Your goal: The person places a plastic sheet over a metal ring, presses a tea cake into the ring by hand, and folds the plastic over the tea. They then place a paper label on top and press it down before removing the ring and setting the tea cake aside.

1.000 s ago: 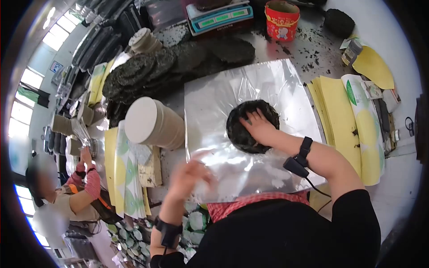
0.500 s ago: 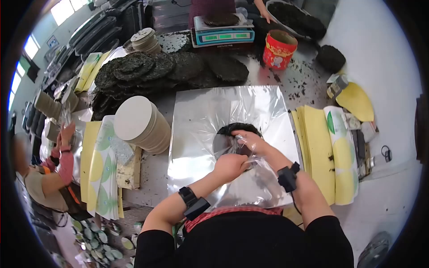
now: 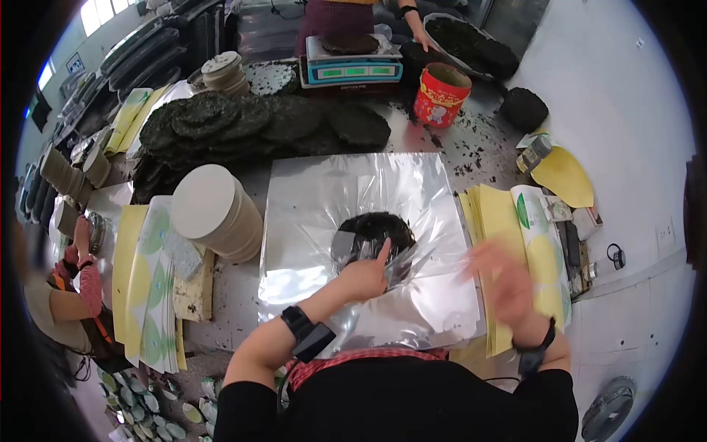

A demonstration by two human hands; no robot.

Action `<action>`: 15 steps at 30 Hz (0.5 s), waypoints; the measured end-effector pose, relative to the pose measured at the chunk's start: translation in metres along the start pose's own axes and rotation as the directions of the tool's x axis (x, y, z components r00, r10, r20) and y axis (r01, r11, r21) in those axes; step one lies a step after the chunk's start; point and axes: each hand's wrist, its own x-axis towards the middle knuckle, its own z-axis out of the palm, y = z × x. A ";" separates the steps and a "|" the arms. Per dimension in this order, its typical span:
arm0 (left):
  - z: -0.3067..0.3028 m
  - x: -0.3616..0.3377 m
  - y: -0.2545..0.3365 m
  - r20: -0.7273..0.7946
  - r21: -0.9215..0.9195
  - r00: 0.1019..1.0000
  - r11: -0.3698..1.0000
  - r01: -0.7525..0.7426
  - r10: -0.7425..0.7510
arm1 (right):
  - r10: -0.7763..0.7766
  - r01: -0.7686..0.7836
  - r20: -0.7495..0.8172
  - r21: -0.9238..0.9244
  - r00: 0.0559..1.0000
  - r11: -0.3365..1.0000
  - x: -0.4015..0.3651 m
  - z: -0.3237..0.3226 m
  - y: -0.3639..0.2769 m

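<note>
A round, dark pressed cake of seaweed-like flakes (image 3: 390,225) lies near the middle of a stack of shiny silver film sheets (image 3: 302,221). Clear, wrinkled film (image 3: 342,247) covers part of the cake. My left hand (image 3: 364,276) rests at the cake's near edge, its index finger stretched out onto the film-covered top and its other fingers curled. Whether those curled fingers pinch any film is hidden. My right hand (image 3: 504,283) is off to the right, above the yellow sheets (image 3: 490,221), apart from the cake and smeared by motion.
Left of the film stands a stack of pale round discs (image 3: 213,206), beside printed wrappers (image 3: 151,287). Behind lie piled dark cakes (image 3: 280,121), a scale (image 3: 353,70) and a red tub (image 3: 442,96). Co-workers' hands show at the left (image 3: 82,239) and far side (image 3: 423,37).
My right hand has left the film and swung right over the yellow sheets. My left hand has stretched its index finger onto the cake. The whole view has shifted slightly.
</note>
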 end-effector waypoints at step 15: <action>-0.012 -0.078 -0.040 -0.806 0.173 0.541 0.970 -0.170 0.239 | 0.176 -0.147 -0.020 -0.642 0.984 0.753 0.079 0.102 0.174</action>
